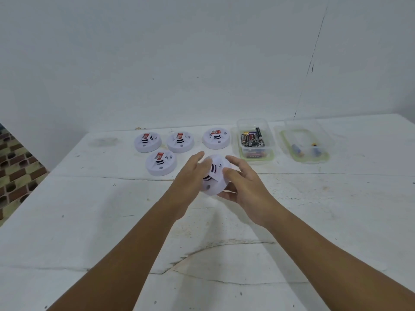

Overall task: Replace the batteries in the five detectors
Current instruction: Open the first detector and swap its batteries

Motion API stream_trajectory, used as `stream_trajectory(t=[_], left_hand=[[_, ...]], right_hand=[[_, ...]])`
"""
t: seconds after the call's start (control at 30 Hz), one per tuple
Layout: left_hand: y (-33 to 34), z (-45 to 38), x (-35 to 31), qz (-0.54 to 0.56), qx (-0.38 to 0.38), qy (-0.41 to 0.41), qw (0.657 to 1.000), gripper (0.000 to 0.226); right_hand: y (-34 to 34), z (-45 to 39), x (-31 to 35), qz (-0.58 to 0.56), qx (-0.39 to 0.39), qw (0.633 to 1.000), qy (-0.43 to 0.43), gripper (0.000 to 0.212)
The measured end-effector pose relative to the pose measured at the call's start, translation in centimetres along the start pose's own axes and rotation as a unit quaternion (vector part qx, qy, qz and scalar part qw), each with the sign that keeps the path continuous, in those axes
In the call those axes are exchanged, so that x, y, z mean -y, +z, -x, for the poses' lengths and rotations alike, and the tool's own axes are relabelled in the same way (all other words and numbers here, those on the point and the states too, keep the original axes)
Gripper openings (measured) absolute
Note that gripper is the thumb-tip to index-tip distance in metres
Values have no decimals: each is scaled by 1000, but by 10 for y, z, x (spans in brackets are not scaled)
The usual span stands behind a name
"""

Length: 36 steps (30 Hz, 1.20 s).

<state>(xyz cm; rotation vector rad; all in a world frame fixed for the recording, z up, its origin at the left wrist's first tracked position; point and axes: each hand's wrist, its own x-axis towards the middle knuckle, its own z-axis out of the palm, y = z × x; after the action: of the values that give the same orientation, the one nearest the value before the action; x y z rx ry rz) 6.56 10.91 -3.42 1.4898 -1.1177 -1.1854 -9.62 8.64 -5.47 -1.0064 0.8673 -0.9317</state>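
held detector (213,176) partly hidden by hands and motion-blurred, battery (252,140) labels too small, forearms cut off below

detectors: the one I hold (214,176) and four others (160,163) white, dark slots; the four with red labels
batteries (253,138): mostly black
tubs (256,158): clear, pale green rims
table (112,221): white, scuffed
floor (15,164): brown-green tile pattern
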Motion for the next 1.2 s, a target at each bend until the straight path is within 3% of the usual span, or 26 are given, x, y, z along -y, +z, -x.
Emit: stream_trajectory(t=[0.13,0.27,0.47,0.73,0.9,1.03,1.2], left_hand=[[-12,-4,7,103,-28,-45,993,24],[-18,-6,16,92,21,-79,992,28],[-15,-11,34,153,-35,-28,987,40],[-15,-7,55,233,15,-78,969,35],[-15,-7,62,254,10,-61,965,28],[-15,-6,65,258,6,-56,964,23],[-16,-4,67,260,11,-49,964,34]], right_hand=[[-7,-5,-4,-38,-40,998,31,29],[-10,-8,-6,-54,-22,997,45,36],[-15,-9,-20,-25,51,995,82,39],[-19,-13,-36,-51,-7,996,67,37],[-18,-14,-37,-24,15,998,60,37],[-20,-9,-42,16,49,998,23,50],[-21,-8,-48,110,60,992,-36,64]])
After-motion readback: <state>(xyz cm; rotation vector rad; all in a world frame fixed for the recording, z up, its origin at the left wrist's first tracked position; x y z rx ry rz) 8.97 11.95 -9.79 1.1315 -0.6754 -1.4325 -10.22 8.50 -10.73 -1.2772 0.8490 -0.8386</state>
